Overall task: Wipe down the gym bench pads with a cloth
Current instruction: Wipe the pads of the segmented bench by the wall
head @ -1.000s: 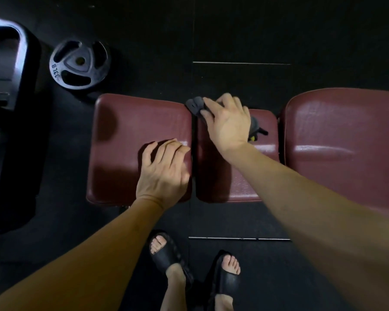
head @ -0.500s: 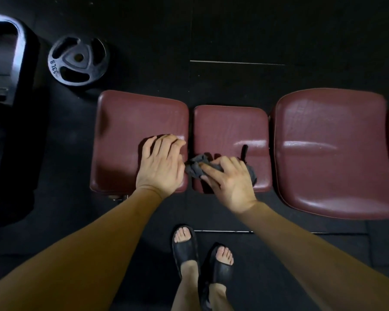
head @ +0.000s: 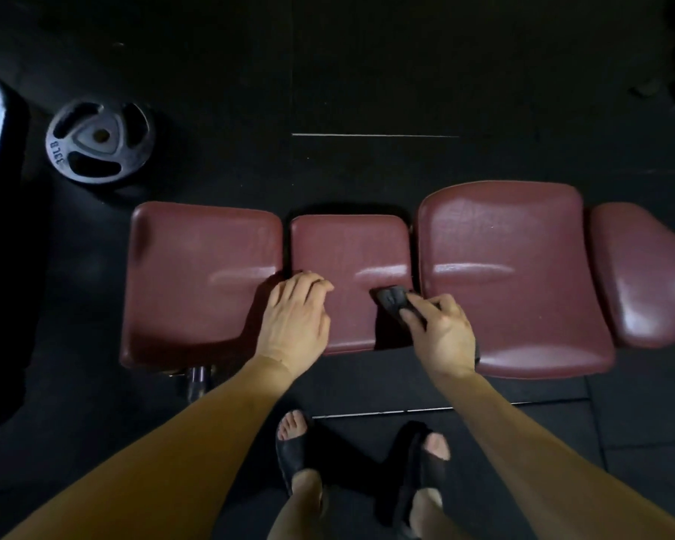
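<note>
Right hand is bunched around the dark cloth, pressing it on the small middle pad at its right edge. Left hand rests flat, fingers loose, on that pad's left edge. Guessing mid-job: the big pad right of it and the end pads probably still need wiping.

Four maroon padded bench pads lie in a row, glossy and creased. A dark crumpled cloth sits on the small second pad's right near edge.
</note>
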`<state>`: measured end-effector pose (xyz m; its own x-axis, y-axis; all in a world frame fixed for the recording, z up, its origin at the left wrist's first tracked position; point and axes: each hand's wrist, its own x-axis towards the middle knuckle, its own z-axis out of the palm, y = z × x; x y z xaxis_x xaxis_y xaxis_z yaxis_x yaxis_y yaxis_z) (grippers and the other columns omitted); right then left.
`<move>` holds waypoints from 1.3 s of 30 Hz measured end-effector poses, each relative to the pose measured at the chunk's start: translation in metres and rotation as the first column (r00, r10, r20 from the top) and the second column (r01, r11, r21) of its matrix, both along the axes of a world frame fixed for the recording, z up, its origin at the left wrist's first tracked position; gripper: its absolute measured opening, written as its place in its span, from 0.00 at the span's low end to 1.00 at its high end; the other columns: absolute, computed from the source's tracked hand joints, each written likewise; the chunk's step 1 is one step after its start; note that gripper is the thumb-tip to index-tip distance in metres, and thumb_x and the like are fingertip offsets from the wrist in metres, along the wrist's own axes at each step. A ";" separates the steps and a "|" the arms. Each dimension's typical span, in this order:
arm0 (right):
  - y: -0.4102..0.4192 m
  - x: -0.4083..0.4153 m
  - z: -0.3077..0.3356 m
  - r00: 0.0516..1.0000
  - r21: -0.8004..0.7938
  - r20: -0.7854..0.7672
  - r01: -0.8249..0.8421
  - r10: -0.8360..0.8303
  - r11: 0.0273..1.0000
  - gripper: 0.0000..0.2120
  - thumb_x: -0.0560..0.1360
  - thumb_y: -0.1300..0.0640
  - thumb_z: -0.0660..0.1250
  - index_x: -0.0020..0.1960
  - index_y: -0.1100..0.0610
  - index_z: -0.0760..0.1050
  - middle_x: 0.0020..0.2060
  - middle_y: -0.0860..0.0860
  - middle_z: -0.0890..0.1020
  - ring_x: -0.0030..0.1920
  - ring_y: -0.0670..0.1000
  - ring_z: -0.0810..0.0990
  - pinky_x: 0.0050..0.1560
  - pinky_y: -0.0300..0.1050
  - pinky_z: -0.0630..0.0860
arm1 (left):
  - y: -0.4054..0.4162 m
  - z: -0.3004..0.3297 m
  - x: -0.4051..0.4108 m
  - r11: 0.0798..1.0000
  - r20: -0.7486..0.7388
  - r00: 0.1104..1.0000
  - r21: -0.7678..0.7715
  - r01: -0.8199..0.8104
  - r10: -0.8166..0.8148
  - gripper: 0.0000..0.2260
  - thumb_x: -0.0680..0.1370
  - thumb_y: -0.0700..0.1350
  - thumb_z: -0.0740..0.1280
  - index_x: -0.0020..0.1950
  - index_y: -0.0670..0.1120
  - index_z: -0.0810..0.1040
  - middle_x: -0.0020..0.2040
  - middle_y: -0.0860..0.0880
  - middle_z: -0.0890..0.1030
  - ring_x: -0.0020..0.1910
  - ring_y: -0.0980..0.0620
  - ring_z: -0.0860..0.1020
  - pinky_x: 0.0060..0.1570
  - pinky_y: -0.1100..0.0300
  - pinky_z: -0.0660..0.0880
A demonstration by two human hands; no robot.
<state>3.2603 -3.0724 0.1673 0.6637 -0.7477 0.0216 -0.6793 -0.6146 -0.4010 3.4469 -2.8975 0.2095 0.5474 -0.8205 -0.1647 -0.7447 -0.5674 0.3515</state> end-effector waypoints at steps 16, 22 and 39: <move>-0.227 0.052 0.004 0.978 -0.072 0.184 0.112 -0.097 0.991 0.17 0.83 0.47 0.65 0.69 0.49 0.79 0.58 0.54 0.77 0.57 0.56 0.76 0.49 0.53 0.77 | -0.198 -0.057 -0.040 0.992 0.049 0.994 0.078 -0.097 0.094 0.26 0.83 0.50 0.54 0.82 0.48 0.61 0.83 0.47 0.59 0.83 0.48 0.51 0.81 0.45 0.47; -0.244 0.052 -0.027 0.992 -0.148 0.026 -0.122 0.127 0.981 0.24 0.82 0.43 0.64 0.75 0.52 0.73 0.67 0.60 0.74 0.62 0.64 0.74 0.60 0.62 0.73 | -0.198 -0.076 -0.039 0.969 0.066 0.998 0.247 -0.006 -0.011 0.31 0.85 0.59 0.47 0.84 0.49 0.42 0.84 0.45 0.38 0.82 0.46 0.34 0.77 0.42 0.32; -0.294 0.007 -0.041 0.979 -0.247 0.129 -0.123 0.158 0.961 0.15 0.82 0.52 0.67 0.68 0.50 0.81 0.48 0.59 0.77 0.43 0.63 0.74 0.42 0.59 0.74 | -0.209 -0.062 -0.027 0.887 -0.134 0.990 0.452 0.095 -0.038 0.33 0.85 0.60 0.48 0.82 0.54 0.31 0.77 0.47 0.22 0.73 0.48 0.19 0.72 0.39 0.25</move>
